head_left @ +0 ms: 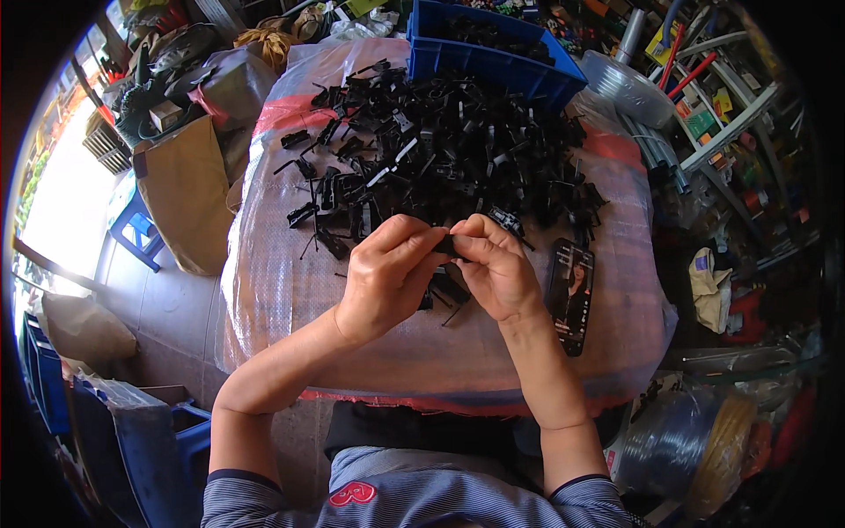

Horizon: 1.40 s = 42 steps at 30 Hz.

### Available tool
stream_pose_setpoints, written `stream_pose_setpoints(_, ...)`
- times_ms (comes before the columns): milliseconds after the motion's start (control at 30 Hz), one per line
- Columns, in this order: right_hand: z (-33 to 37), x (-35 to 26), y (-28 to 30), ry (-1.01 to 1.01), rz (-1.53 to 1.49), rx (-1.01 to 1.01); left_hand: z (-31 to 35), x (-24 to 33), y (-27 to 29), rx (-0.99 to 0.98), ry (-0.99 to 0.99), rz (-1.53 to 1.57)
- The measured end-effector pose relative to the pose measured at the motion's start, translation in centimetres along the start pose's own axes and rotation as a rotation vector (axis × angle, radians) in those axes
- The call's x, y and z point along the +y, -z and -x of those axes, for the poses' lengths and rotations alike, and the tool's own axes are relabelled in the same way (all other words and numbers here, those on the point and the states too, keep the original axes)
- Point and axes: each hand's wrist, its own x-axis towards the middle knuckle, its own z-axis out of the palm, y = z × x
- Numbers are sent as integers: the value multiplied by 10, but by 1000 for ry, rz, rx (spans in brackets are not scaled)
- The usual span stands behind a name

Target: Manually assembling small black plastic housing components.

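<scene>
My left hand point(387, 271) and my right hand point(495, 266) meet over the middle of the table, fingertips pinched together. Between them is a small black part point(447, 245), mostly hidden by the fingers, so its exact kind does not show. Just beyond my hands spreads a large pile of black plastic parts point(440, 132), several with thin stems or pins sticking out. A few more black parts point(449, 286) lie under and between my wrists. Right of my right hand, a phone point(570, 297) lies face up with its screen lit.
A woven plastic sheet point(290, 326) with red bands covers the table. At its far edge stands a blue bin point(502, 70) holding more black parts. Coiled clear tubing point(629, 88) and a metal rack point(731, 132) stand right; a blue stool point(136, 229) is left.
</scene>
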Motion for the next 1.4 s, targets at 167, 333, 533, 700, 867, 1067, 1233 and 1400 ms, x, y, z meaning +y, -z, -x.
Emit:
stream_pose_setpoints(167, 3, -4, -2, 33, 330, 59, -5, 0, 4, -21, 115, 107)
stream_pose_setpoints(333, 6, -17, -25, 441, 1325, -40, -12, -25, 20, -53, 832, 779)
stream_pose_setpoints(533, 0, -8, -21, 868, 1765, -24, -6, -17, 11, -133, 927, 832)
stream_pose_setpoints(700, 3, 2, -25, 809, 1791, 28, -3, -4, 7, -150, 807, 634)
stream_pose_setpoints(867, -2, 11, -21, 803, 1801, 61, 2, -6, 2, -75, 700, 488)
stream_pose_setpoints(1067, -7, -5, -22, 628, 1613, 1, 1, -15, 1, -18, 688, 577)
stream_pose_setpoints(1233, 5, -30, -20, 546, 1729, -114, -17, -33, 22, 154, 762, 1088)
stream_pose_setpoints(1400, 3, -9, -10, 389, 1726, -212, -19, -22, 24, 257, 956, 1081)
